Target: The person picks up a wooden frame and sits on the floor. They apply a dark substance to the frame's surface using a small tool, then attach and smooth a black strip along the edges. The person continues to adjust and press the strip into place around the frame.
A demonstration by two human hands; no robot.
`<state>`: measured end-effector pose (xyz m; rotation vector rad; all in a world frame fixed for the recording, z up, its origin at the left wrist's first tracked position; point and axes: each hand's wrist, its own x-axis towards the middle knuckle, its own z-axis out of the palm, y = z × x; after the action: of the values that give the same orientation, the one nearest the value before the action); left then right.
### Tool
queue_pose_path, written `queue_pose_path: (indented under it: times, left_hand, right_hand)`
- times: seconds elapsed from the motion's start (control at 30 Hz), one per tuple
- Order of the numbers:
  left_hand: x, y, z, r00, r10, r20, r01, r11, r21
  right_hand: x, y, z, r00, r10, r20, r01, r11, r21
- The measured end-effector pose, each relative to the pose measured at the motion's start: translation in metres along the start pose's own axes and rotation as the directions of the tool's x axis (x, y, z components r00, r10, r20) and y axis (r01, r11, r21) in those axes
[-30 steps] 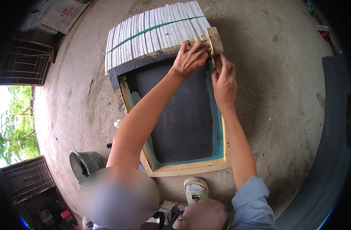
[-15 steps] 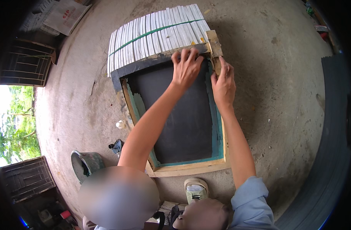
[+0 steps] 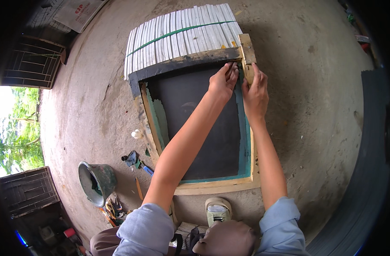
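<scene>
A wooden frame around a dark sheet lies before me, its far end resting against a strapped stack. Teal coating borders the sheet on several sides. My left hand is at the far right inner corner, fingers drawn together, with the tips partly hidden; what they hold, if anything, does not show. My right hand grips the right rail of the frame from outside, its fingers beside a short wood block at that corner.
White slats bound with a green strap stand beyond the frame. To the left are a grey bucket, a small white bottle, a crumpled blue-grey cloth and a blue-handled tool. Dark corrugated sheeting lies at right.
My left hand has moved right along the far rail into the corner and turned, its fingers drawing together. My right hand stays on the right rail. The whole view has shifted slightly.
</scene>
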<state>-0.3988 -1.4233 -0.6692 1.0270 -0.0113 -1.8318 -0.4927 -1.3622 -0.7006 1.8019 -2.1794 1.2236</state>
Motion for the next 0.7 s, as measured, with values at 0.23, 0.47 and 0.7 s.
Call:
queue_pose_path:
  times: [0.23,0.47,0.7]
  left_hand:
    - [-0.006,0.011,-0.015,0.998,0.003,0.063,-0.004,1.000,0.018]
    - [-0.057,0.050,-0.087,0.971,0.237,-0.020,-0.215,0.912,0.348]
    - [-0.077,0.092,-0.154,0.751,0.642,0.151,-0.508,0.417,0.754]
  right_hand:
    - [0.000,0.003,0.001,1.000,-0.025,-0.009,0.024,1.000,-0.020]
    - [-0.001,0.003,-0.002,0.999,-0.053,0.013,0.053,0.999,0.010]
    - [-0.001,0.003,-0.001,0.990,-0.137,-0.029,0.136,0.991,-0.019]
